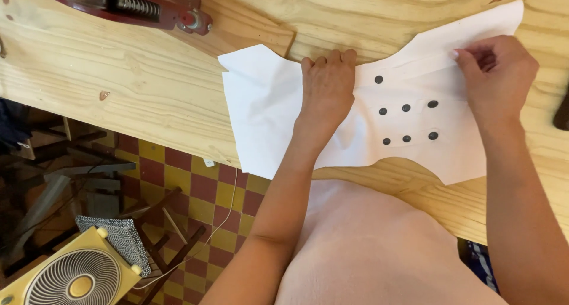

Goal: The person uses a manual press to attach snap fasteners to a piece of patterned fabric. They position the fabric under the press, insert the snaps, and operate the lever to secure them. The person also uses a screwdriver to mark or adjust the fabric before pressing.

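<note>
White shaped fabric piece [267,109] with black snaps [406,108] flat on wooden table [136,86]. Left hand [327,86] palm-down, fingers together, pressing it; right hand [496,74] fingertips pinching its upper edge.

A fabric piece [267,115] is lying on the table [136,86], overhanging its near edge; a press tool [124,6] is sitting far left, a fan [71,275] standing below.

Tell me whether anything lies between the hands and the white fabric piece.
Nothing visible does. The left hand presses flat on the white fabric piece, and the right hand pinches its upper edge near the black snaps.
</note>
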